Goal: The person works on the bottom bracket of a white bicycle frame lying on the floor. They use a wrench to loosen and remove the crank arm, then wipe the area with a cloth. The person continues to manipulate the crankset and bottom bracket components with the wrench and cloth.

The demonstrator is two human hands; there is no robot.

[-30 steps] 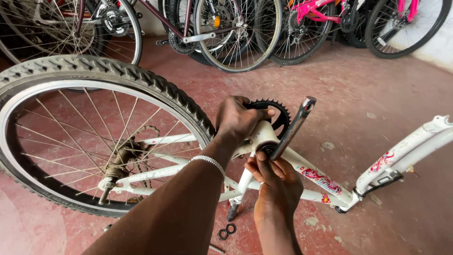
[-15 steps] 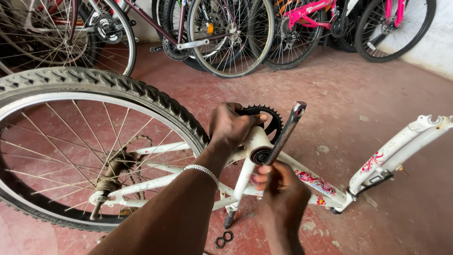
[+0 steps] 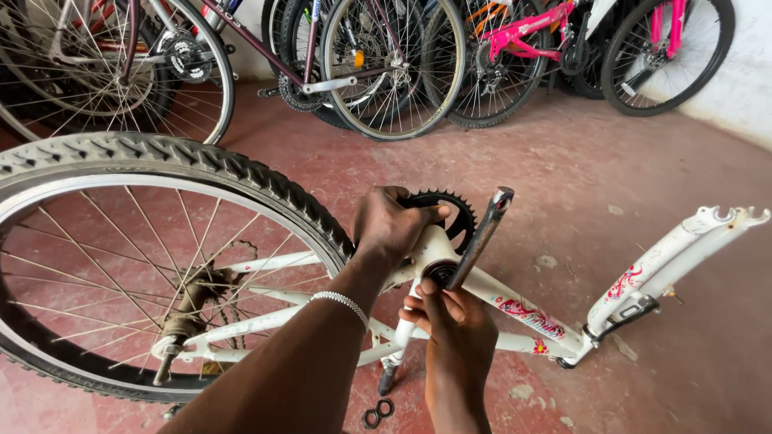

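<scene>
A white bicycle frame (image 3: 523, 309) lies on its side on the red floor, rear wheel (image 3: 161, 177) attached at the left. My left hand (image 3: 390, 225) grips the bottom bracket shell beside the black toothed chainring (image 3: 458, 213). My right hand (image 3: 450, 325) is closed around the lower end of a grey metal crank arm (image 3: 482, 233), which rises at a slant from the bracket. A beaded bracelet (image 3: 342, 301) circles my left wrist.
Two small black rings (image 3: 378, 414) lie on the floor below the frame. The white fork (image 3: 683, 249) points right. Several bicycles (image 3: 386, 56) lean along the back wall, a pink one (image 3: 547, 32) among them. The rear sprocket and axle (image 3: 189, 309) sit inside the wheel.
The view has drifted slightly, so the frame sits a little lower and further right. Both hands keep their hold at the bottom bracket, and the crank arm's tilt has changed only slightly.
</scene>
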